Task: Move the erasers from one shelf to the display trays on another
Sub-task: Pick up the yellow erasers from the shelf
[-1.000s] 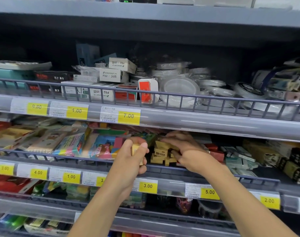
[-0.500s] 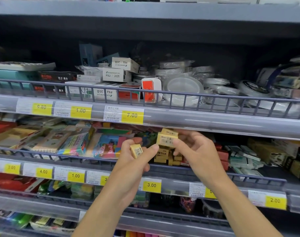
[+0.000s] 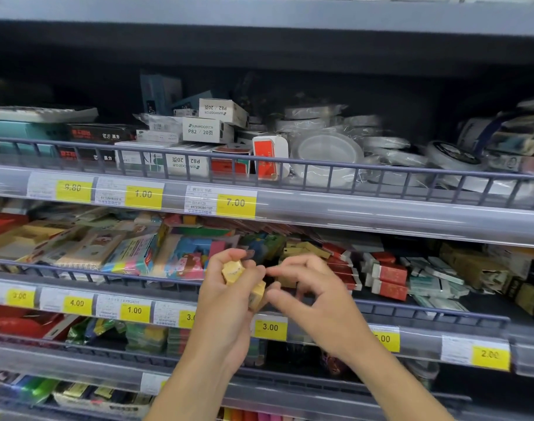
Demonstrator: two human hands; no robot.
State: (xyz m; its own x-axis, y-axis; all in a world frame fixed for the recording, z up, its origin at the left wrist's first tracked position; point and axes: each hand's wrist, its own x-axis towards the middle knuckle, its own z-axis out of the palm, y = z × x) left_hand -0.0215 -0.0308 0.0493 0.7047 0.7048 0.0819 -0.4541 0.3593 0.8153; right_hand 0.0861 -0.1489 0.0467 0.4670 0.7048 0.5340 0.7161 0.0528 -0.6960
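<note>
Gathering step: your left hand (image 3: 229,287) holds two erasers (image 3: 242,279); right hand (image 3: 308,287) loose, empty. Next: carry to trays.

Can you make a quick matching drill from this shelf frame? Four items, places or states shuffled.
Items:
1. left hand
2. right hand
3. white plates
4. red-and-white boxes

Places or states:
A. upper shelf, wrapped in clear film
B. middle shelf, right of both hands
C. holds two yellow erasers
D. fingers curled, nothing visibly held

Pairs: 1-C, 2-D, 3-A, 4-B
</note>
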